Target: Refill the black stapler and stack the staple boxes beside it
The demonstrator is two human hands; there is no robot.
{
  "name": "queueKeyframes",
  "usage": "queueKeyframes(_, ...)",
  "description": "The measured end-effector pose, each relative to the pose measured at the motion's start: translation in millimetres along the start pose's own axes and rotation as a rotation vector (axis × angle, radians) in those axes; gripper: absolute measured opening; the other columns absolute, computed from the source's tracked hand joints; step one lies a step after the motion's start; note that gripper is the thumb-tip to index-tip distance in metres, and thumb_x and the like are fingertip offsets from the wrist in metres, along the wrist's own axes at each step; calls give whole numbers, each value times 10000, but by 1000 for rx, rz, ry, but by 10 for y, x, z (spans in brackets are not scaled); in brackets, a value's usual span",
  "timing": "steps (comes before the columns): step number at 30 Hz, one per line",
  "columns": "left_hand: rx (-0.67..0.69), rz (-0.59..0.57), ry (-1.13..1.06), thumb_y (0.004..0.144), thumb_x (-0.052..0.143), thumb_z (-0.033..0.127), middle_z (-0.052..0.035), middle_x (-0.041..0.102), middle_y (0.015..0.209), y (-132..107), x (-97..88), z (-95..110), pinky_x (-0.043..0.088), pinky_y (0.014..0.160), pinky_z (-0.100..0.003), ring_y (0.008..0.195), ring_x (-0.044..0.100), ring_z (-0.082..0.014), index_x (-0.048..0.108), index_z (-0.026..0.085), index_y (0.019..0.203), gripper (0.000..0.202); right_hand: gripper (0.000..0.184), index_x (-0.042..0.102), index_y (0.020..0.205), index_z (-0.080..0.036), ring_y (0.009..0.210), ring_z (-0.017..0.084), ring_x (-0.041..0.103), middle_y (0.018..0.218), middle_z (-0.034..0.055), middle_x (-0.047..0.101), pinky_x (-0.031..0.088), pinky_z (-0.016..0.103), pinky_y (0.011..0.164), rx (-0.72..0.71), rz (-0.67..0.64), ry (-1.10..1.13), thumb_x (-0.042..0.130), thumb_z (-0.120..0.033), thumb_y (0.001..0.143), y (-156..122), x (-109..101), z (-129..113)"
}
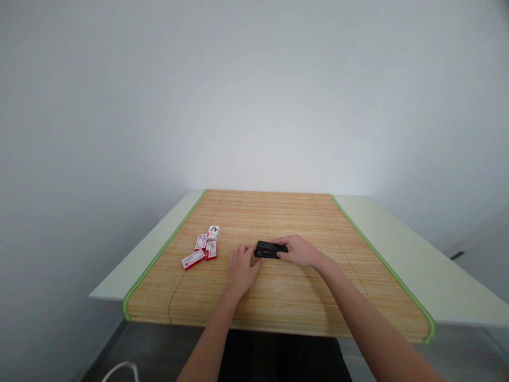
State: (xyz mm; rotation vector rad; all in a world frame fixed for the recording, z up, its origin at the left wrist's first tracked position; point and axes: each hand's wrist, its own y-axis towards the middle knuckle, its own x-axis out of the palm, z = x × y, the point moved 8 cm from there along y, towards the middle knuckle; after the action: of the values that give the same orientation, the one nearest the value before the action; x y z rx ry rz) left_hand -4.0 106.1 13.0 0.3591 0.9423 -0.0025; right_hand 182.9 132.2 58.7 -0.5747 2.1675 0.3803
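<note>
A black stapler (pixel 271 249) lies lengthwise from left to right near the middle of the bamboo mat. Around its right end, the thumb and fingers of my right hand (pixel 297 251) are closed. My left hand (pixel 242 269) holds the other end, its thumb low at the front and its fingertips by the left tip. Part of each end of the stapler is hidden behind my fingers.
Left of my hands, several small red-and-white boxes lie close together, among them a long one (pixel 193 260) and a patterned one (pixel 213 232). The green-edged bamboo mat (pixel 278 212) covers the middle of a white table (pixel 401 249) against a pale wall.
</note>
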Motion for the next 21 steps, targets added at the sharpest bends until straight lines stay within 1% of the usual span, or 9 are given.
queueKeyframes(3,10,5,10,944,607,379,-61,614,1205,-8,-6,11,418,953,-387,1156,543,-268,632,286,1235,306,306,778,1093,-268,789,186,703,919,-27,790,515,267,732,-24,-64,45,666,-232,811,56,36,-25)
queueKeyframes(5,23,4,18,942,611,377,-59,615,1196,-14,-6,21,418,947,-390,1154,541,-267,633,284,1221,295,269,777,1079,-269,777,177,695,907,-33,782,499,254,703,-43,-78,59,697,-282,822,100,67,-73)
queueKeyframes(9,53,3,20,948,605,404,-56,615,1184,-27,-3,29,422,941,-388,1145,539,-266,633,282,1207,287,286,769,1058,-246,845,194,668,956,6,762,470,272,741,-73,-10,33,776,-367,799,234,152,-219)
queueKeyframes(12,57,0,15,948,604,411,-55,618,1188,-33,4,22,425,936,-386,1137,545,-266,638,285,1200,283,195,769,941,-215,854,201,637,914,29,732,449,290,766,-95,51,-9,795,-337,791,325,207,-331)
queueKeyframes(14,49,3,11,937,621,402,-55,620,1194,-34,3,16,424,943,-387,1141,547,-266,642,288,1206,293,157,762,891,-209,887,209,626,910,37,716,447,305,804,-115,77,-29,806,-316,785,344,195,-392)
queueKeyframes(17,27,3,1,914,652,391,-54,624,1206,-29,-2,8,424,958,-389,1149,550,-268,652,298,1219,318,189,762,928,-217,979,226,616,983,52,703,450,333,887,-143,114,-41,809,-349,802,288,60,-448)
queueKeyframes(19,17,-5,-12,902,668,389,-51,627,1210,-23,-2,6,425,966,-390,1152,554,-267,662,308,1216,324,223,763,973,-226,1011,225,610,1035,56,690,454,344,919,-148,158,-29,784,-398,833,205,-100,-449)
queueKeyframes(21,9,-11,-25,894,678,392,-47,631,1212,-16,-2,4,427,974,-393,1148,559,-266,672,315,1210,325,262,766,999,-232,995,217,609,1057,57,680,469,343,908,-132,207,13,763,-447,848,100,-283,-404)
